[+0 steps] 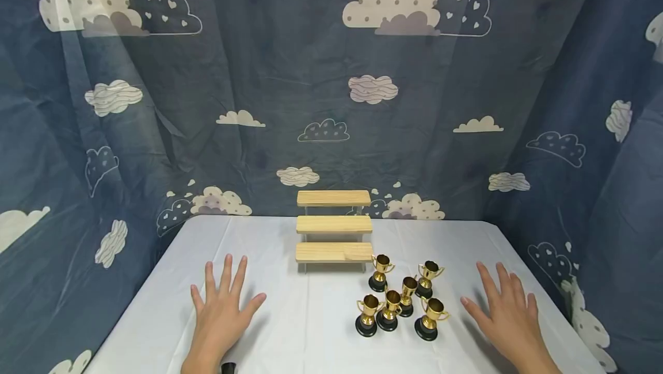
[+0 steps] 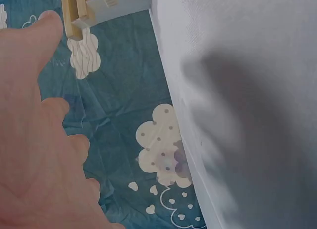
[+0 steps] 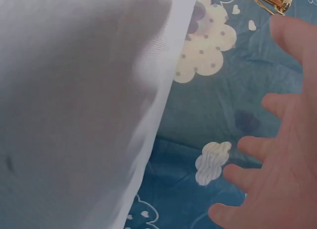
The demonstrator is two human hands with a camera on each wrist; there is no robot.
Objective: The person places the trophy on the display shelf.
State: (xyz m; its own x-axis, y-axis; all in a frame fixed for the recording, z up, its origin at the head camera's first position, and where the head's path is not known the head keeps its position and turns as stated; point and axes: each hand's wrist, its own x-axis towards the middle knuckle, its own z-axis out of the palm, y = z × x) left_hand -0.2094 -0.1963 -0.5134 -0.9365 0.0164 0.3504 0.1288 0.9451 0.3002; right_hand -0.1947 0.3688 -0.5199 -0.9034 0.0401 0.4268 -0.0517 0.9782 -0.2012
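Both hands hover palm down above the white table with fingers spread, holding nothing. My left hand is at the left, apart from everything else. At the right, my right hand is nearest to a small gold trophy cup on a black base. Several more such trophies stand upright in a loose cluster, among them a front left one and a back one. Behind them to the left stands a three-step wooden display shelf, its planks bare. Part of a trophy peeks in at the top of the right wrist view.
A white cloth covers the table. Dark blue curtains with cloud prints hang behind it and along both sides. The shelf stands near the table's back edge.
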